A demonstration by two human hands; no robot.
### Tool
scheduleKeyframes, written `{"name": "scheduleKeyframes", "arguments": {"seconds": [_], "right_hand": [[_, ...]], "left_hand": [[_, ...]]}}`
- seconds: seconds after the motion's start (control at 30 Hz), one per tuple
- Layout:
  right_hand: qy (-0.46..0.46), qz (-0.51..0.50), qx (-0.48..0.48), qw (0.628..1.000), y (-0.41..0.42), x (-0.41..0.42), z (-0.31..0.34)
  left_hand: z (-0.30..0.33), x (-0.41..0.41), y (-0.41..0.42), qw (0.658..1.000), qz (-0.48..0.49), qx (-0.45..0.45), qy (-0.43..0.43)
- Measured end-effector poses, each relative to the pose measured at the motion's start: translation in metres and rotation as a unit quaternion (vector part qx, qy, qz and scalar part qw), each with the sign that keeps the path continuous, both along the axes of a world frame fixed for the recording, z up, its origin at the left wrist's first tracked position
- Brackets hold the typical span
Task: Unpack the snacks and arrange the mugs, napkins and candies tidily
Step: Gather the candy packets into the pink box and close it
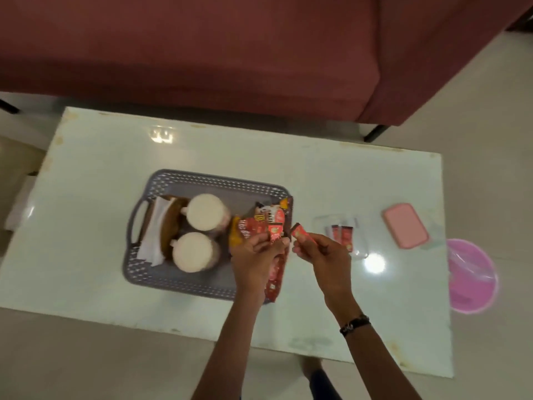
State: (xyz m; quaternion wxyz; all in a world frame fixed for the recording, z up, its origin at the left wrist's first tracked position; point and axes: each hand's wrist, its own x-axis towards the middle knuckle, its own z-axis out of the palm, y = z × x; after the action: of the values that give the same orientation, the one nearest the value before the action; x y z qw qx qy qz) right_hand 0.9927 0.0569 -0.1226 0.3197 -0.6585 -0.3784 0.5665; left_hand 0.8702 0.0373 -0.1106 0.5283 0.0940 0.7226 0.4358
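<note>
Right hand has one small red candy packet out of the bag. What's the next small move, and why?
Probably carry the small red candy packet in the right hand to the clear plastic container: similar packets already lie there, and the left hand holds the red snack bag.

The pale glass-topped bench (115, 157) is smooth and highly glossy, mirroring ceiling lights. On it sits a grey perforated plastic basket (202, 180) with a matt finish. The red foil-like snack packets (268, 223) look shiny and crinkled. The folded white paper napkins (153, 232) look soft and matt. The pink plastic lid (405, 225) looks smooth. The maroon sofa (202, 53) is matt cloth.
</note>
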Motion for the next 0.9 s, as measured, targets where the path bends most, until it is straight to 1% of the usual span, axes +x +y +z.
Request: {"name": "scheduleKeyframes", "arguments": {"seconds": [0.1,0.13,0.2,0.27,0.33,0.43,0.57,0.67,0.73,0.8,0.83,0.9], "right_hand": [[-0.111,-0.038,0.056,0.992,0.005,0.049,-0.01],[-0.127,-0.039,0.071,0.989,0.009,0.061,-0.015],[-0.166,0.015,0.086,0.982,0.019,0.079,-0.023],[-0.191,0.074,0.082,0.975,0.028,0.091,-0.03],[-0.195,0.056,0.085,0.975,0.033,0.105,-0.031],[-0.245,0.022,0.102,0.964,0.034,0.13,-0.041],[-0.278,0.02,0.095,0.956,0.039,0.162,-0.057],[-0.348,0.057,0.1,0.931,0.059,0.181,-0.069],[-0.391,0.086,0.091,0.912,0.074,0.193,-0.079],[-0.424,0.124,0.055,0.895,0.084,0.201,-0.091],[-0.436,0.139,0.037,0.888,0.087,0.203,-0.095],[-0.452,0.155,0.032,0.878,0.089,0.206,-0.101]], "left_hand": [[-0.007,0.053,0.006,0.999,-0.032,0.016,-0.015],[-0.01,0.067,0.009,0.999,-0.043,0.017,-0.014],[-0.015,0.088,0.016,0.999,-0.048,0.017,-0.008],[-0.02,0.103,0.023,0.998,-0.049,0.016,0.018],[-0.024,0.116,0.029,0.997,-0.056,0.015,0.059],[-0.03,0.133,0.036,0.991,-0.079,0.003,0.105],[-0.036,0.147,0.042,0.984,-0.128,-0.009,0.127],[-0.039,0.15,0.039,0.986,-0.111,-0.011,0.128],[-0.041,0.149,0.035,0.981,-0.102,-0.002,0.167],[-0.044,0.148,0.034,0.975,-0.099,-0.007,0.197],[-0.047,0.146,0.033,0.975,-0.099,-0.011,0.2],[-0.049,0.145,0.034,0.976,-0.104,-0.018,0.191]]}}
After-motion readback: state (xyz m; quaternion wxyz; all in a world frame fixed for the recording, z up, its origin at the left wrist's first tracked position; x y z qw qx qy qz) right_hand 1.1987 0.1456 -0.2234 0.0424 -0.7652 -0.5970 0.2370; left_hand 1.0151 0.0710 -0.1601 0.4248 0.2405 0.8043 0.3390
